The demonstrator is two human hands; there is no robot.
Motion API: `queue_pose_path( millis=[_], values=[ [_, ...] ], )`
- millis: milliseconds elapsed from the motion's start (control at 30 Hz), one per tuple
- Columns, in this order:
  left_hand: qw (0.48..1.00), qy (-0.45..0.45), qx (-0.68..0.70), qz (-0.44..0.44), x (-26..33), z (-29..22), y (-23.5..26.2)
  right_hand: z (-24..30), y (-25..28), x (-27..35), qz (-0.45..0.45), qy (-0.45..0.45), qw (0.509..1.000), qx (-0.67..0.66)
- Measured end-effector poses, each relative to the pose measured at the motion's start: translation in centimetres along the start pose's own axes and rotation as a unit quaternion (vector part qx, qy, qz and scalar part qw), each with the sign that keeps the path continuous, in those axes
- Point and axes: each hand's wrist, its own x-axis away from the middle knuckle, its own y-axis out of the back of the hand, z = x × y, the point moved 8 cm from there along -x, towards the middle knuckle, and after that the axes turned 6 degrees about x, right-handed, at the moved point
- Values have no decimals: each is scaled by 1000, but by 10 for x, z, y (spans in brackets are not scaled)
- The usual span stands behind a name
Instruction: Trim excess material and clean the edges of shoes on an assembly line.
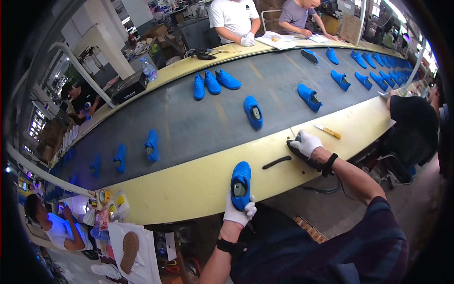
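My left hand (240, 211), in a white glove, grips a blue sneaker (240, 178) by its heel end, toe pointing away from me, above the near edge of the cream table. My right hand (308, 143), also gloved, is curled over a dark elongated object (302, 155) on the tabletop; the hand hides much of it, and I cannot tell its kind. Between the hands lies a thin black strip (277, 162). Beyond my right hand rests a knife (327, 131) with a yellowish handle.
A grey conveyor belt (189, 123) carrying several blue shoes (253, 112) runs past the cream table (189, 201). Co-workers (235, 21) stand across it; others are at both sides. Tape (105, 196) and plastic bags sit at the left end. A dark cord (326, 190) hangs below the edge.
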Motion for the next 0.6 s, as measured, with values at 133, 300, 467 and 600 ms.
queue_pose_path(
  millis=[133, 300, 467, 600],
  values=[
    [999, -27, -12, -39, -48, -69, -61, -19, -6, -6, -3, 6, 1000, 30],
    [984, -162, -74, 10, -104, -219, -99, 16, 4, 1, -6, 38, 999, 12],
    [917, -273, -266, -115, -100, -245, -62, 11, -5, -11, -23, 32, 999, 23],
    [749, -346, -520, -220, -67, -227, -15, 12, 18, -6, -47, 19, 998, 23]
  ],
)
